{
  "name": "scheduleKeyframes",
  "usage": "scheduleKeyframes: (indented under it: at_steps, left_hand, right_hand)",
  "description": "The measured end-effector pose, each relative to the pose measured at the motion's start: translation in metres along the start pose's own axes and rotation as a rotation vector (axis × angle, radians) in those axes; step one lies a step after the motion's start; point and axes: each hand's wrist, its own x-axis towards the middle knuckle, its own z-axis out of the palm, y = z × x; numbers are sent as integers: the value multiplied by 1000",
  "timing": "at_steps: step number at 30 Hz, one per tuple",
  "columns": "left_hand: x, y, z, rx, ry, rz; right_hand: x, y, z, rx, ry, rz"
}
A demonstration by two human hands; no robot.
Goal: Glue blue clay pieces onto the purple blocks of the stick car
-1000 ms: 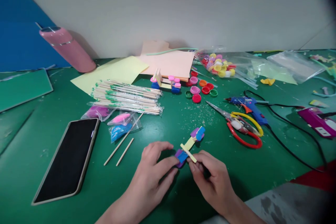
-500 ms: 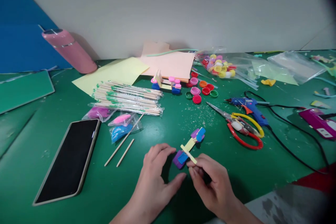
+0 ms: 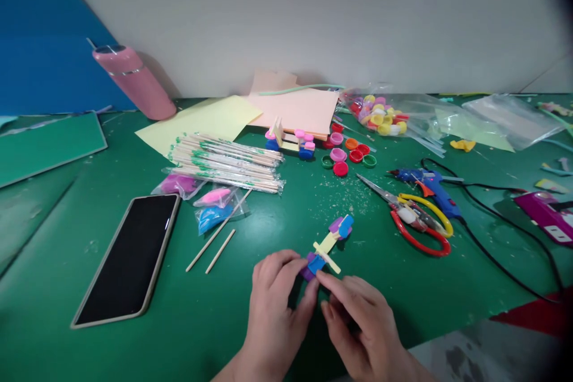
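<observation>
A small craft-stick model (image 3: 330, 243) lies on the green table before me, with purple and blue clay-like pieces at both ends. A short pale yellow stick crosses it near the close end. My left hand (image 3: 280, 295) pinches that near end, thumb and index finger on either side of the purple piece. With its index fingertip, my right hand (image 3: 362, 316) touches the edge of the blue piece (image 3: 317, 264); its thumb is apart and the other fingers are curled. The fingers partly hide the near purple piece.
Left are a phone (image 3: 128, 262), loose sticks (image 3: 220, 252) and bundled wrapped sticks (image 3: 228, 164). A similar model (image 3: 290, 142) stands behind, beside coloured caps (image 3: 339, 155). Scissors (image 3: 416, 218), a blue glue gun (image 3: 425, 185) and its black cord lie right. A pink bottle (image 3: 136, 83) leans at back left.
My left hand has closed in on the model's near end. My right hand has let go of the yellow cross stick and its index finger now touches the blue piece. The view has shifted slightly.
</observation>
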Motion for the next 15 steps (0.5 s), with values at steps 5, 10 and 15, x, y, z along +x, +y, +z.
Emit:
scheduleKeyframes:
  at_steps: [5,10,15]
  left_hand:
    - [0,-1,2,-4,25,-3]
    - [1,-1,4,-7,45,4]
    - [1,-2,5,-9,42,11]
  right_hand:
    - [5,0,1,-38,-4,-28]
    - [7,0,4,-86,41,-56]
    - [11,-2,3,-130,33,-33]
